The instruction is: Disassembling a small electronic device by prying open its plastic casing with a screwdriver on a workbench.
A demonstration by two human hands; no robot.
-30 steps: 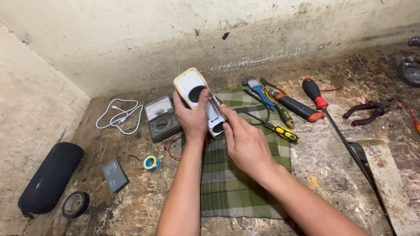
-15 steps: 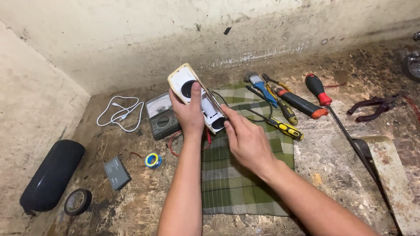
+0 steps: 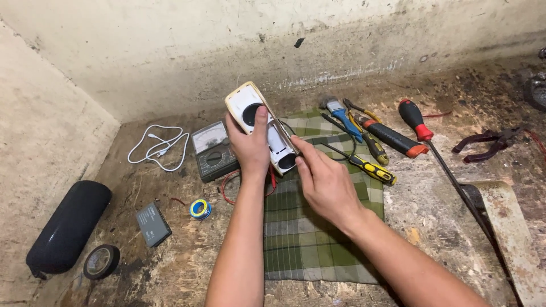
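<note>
Left hand (image 3: 248, 149) gripping an upright white handheld device (image 3: 260, 126), right hand (image 3: 325, 185) with fingertips at its lower end, above a green plaid cloth (image 3: 307, 239); beside them an analog multimeter (image 3: 213, 150), white cable (image 3: 159, 148), screwdrivers (image 3: 398, 135), pliers (image 3: 489, 143), black tape roll (image 3: 101, 261).

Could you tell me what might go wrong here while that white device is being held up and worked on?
The left hand alone holds the white device above the checked cloth; pressure from the right hand could twist it loose. Its thin wires run toward the screwdrivers and might snag. Small parts could roll off the cloth onto the rough bench.
</note>
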